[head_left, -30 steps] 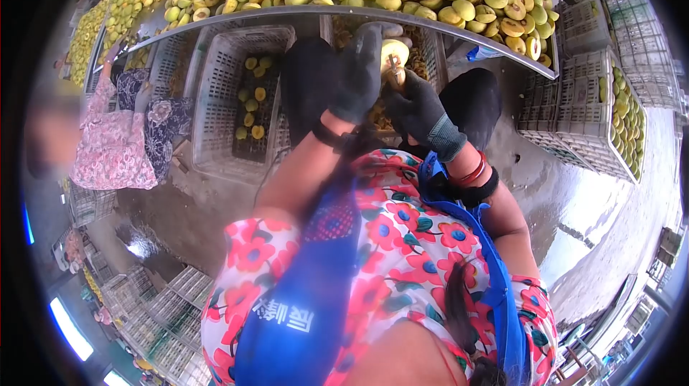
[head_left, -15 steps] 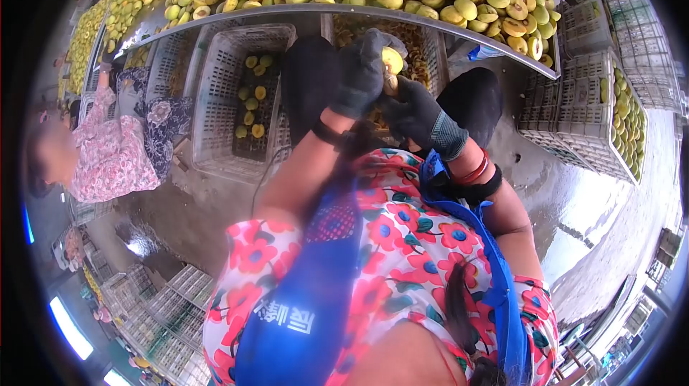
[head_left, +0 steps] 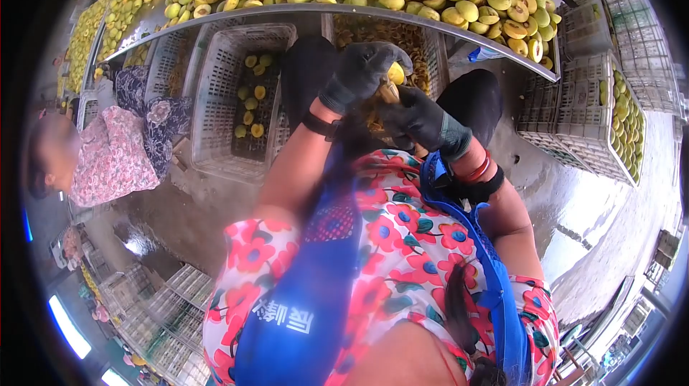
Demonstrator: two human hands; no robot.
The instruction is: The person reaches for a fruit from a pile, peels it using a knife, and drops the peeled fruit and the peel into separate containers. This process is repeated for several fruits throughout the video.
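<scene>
My left hand (head_left: 366, 74), in a dark glove, is closed around a yellow fruit (head_left: 395, 73) at the upper middle. Just below and to the right, my right hand (head_left: 423, 120), gloved too, is closed around a tan, stick-like tool (head_left: 388, 92). The tool's upper part touches the fruit's lower side or lies close to it; the fingers hide the exact contact. Both hands are close together above a crate of brown-yellow scraps (head_left: 373, 27), between my knees.
A metal-edged table (head_left: 344, 8) heaped with halved yellow-green fruit runs along the top. Left of my knees stands a grey crate (head_left: 208, 110) with several fruits inside. Stacked crates (head_left: 567, 106) stand at right. A person in a pink patterned top (head_left: 118, 153) sits at left.
Both hands have moved slightly downward, toward my body. The fruit has turned and less of it shows between the fingers. The person at left has drawn an arm back from the table.
</scene>
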